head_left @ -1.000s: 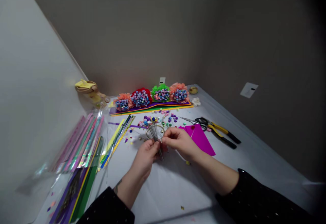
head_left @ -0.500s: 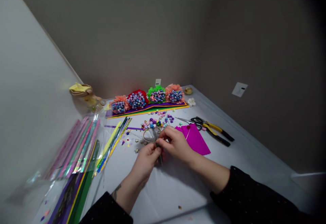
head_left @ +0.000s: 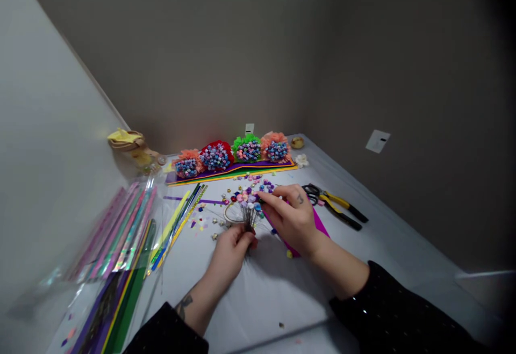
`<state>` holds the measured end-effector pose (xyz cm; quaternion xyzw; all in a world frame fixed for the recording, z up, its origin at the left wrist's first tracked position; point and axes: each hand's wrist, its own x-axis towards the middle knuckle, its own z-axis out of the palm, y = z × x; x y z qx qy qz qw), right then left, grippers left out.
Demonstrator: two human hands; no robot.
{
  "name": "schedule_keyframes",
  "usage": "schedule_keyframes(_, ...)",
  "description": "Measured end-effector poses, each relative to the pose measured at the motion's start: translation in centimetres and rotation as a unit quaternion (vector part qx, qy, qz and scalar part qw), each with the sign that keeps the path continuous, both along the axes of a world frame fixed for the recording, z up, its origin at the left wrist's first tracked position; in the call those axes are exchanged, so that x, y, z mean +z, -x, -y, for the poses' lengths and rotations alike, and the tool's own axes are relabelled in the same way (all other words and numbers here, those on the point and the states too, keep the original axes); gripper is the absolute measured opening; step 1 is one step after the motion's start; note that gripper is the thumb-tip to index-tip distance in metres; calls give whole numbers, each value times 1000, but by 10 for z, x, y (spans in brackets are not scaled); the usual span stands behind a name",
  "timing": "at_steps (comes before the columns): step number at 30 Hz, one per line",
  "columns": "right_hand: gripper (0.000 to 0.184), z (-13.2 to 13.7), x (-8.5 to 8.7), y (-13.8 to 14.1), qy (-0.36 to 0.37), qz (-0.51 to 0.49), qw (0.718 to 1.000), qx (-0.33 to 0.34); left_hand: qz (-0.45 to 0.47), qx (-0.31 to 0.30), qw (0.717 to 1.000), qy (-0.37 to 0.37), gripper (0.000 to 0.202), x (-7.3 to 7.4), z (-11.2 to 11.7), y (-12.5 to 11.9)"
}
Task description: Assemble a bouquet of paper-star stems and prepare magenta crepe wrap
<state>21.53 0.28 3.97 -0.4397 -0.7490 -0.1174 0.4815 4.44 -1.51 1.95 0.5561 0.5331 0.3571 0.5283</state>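
The bundle of thin wires (head_left: 249, 217) stands almost upright above the surface (head_left: 274, 295), clenched in the left hand (head_left: 230, 250). The right hand (head_left: 289, 219), on the bundle earlier, has let go and lies open beside the paper stars (head_left: 246, 197), over magenta paper (head_left: 320, 226)

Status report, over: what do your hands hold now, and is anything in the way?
Left hand pinching wire bundle. Right hand at beaded tops. Magenta sheet under right hand; loose beads beyond.

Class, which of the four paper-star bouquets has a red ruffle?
The red-ruffled blue paper-star bouquet, second from the left; the others have orange or green ruffles.
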Motion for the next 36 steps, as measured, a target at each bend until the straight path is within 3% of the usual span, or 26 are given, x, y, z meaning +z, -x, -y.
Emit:
schedule_keyframes(5,17,3,1,3,-48,-1,999,-20,17,20,999,22,14,-1,1,-2)
schedule_keyframes(11,13,4,-7,9,-111,26,993,-40,60,-45,996,40,16,0,4,-8)
schedule_keyframes(15,16,3,-10,9,-106,-1,994,-25,80,-60,994,43,18,0,6,-10)
schedule_keyframes(20,36,2,-3,1,-48,-48,998,-2,85,-48,994,39,19,-2,4,-5)
schedule_keyframes(24,28,1,-1,-1,-14,-27,1000,-5,31,-26,999,8,19,-3,3,-2)
schedule_keyframes(30,23,0,-1,1,-61,-8,998,-11,-46,-25,998,-17,20,1,1,-1)
schedule_keyframes(36,23,0,0,-3,-83,8,996,-13,-18,-17,1000,-7,18,2,1,0)
